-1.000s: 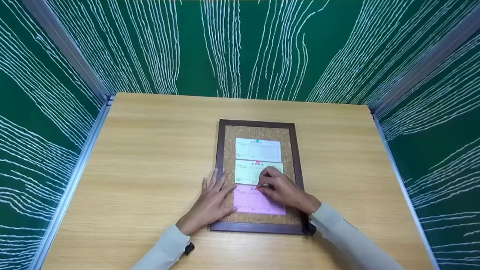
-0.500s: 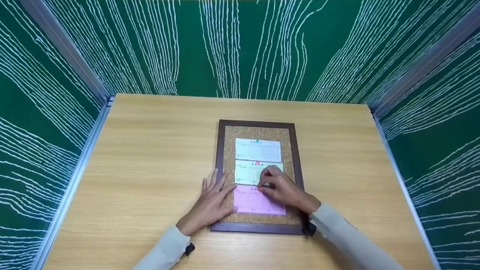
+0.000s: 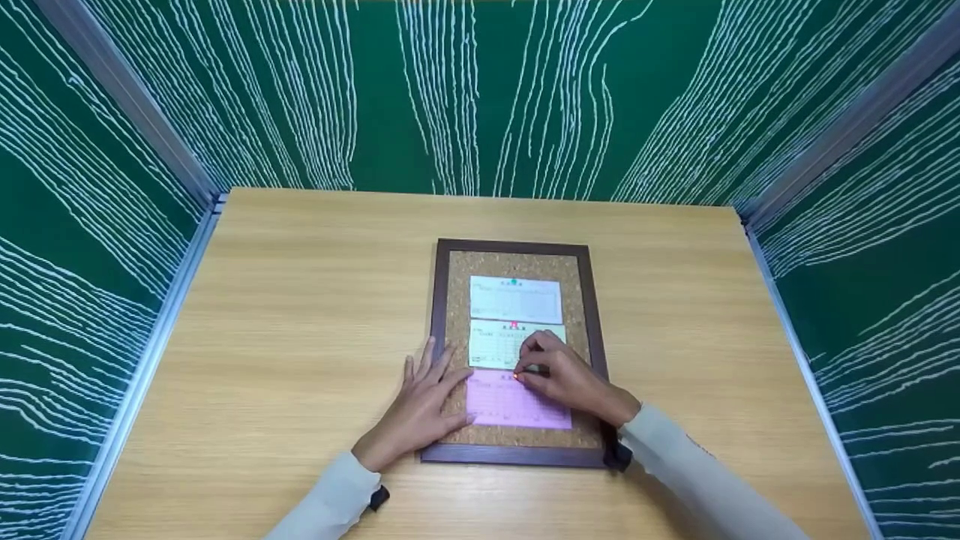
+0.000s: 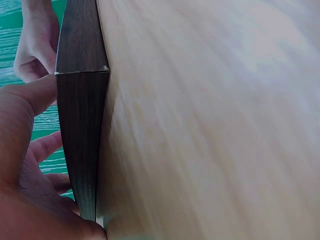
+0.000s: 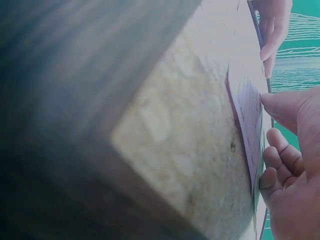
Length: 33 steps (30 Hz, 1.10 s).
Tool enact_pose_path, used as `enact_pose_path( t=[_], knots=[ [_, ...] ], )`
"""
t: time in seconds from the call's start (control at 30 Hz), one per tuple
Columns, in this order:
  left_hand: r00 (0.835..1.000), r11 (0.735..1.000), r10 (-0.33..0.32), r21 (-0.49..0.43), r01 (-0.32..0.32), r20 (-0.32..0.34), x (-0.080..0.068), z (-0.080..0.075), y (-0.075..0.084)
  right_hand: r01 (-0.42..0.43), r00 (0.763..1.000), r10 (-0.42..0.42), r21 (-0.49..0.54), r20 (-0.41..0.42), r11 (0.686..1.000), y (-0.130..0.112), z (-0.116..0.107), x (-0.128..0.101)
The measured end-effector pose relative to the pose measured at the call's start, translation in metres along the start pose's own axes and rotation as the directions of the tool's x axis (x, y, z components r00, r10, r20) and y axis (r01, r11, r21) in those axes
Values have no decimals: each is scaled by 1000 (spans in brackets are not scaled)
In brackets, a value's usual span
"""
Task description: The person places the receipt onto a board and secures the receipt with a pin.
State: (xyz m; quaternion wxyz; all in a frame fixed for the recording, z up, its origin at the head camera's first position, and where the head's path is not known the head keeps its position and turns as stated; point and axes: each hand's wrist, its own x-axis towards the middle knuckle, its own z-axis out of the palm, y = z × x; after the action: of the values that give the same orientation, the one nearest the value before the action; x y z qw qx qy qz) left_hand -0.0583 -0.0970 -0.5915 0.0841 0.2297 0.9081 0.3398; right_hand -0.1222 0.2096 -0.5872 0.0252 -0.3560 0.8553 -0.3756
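A cork board point(image 3: 459, 300) in a dark brown frame point(image 3: 514, 455) lies on the table, bearing three printed slips in a column. At the top is a pale blue slip point(image 3: 516, 300) with a green pin point(image 3: 514, 282); below it, a light green slip point(image 3: 491, 349) with a red pin point(image 3: 514, 325). My right hand point(image 3: 568, 377) pinches a small orange-red push pin point(image 3: 515, 376) at the top edge of the pink slip point(image 3: 510, 405). Fingers spread, my left hand point(image 3: 421, 405) rests across the frame's left side, thumb and index fingertips at the pink slip's left edge.
The wooden table point(image 3: 300, 315) extends around the board. Green panels point(image 3: 495, 97) with white wavy lines rise behind it and on both sides, with metal posts point(image 3: 142, 97) at the corners. In the right wrist view, the frame's near corner is large and blurred.
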Motion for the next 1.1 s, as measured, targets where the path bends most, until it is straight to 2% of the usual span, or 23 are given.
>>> enact_pose_path(
  t=[0.37, 0.63, 0.87, 1.1],
  knots=[
    [1000, 1000, -11, 1, 11, 5, 0, 0, 2, -59, 998, 59, 55, 0, 997, 0, 1, 1],
    [1000, 1000, -5, 31, 5, 3, -1, 0, 1, -102, 995, 102, 42, 1, 994, -2, 2, 4],
    [1000, 999, -4, 41, 4, -5, 0, 0, 0, -86, 995, 86, -4, 46, 996, -1, -1, 8],
    [1000, 999, 2, 44, -2, -3, -1, 1, 0, -104, 993, 104, 14, 48, 994, 2, 0, 4]
  ],
)
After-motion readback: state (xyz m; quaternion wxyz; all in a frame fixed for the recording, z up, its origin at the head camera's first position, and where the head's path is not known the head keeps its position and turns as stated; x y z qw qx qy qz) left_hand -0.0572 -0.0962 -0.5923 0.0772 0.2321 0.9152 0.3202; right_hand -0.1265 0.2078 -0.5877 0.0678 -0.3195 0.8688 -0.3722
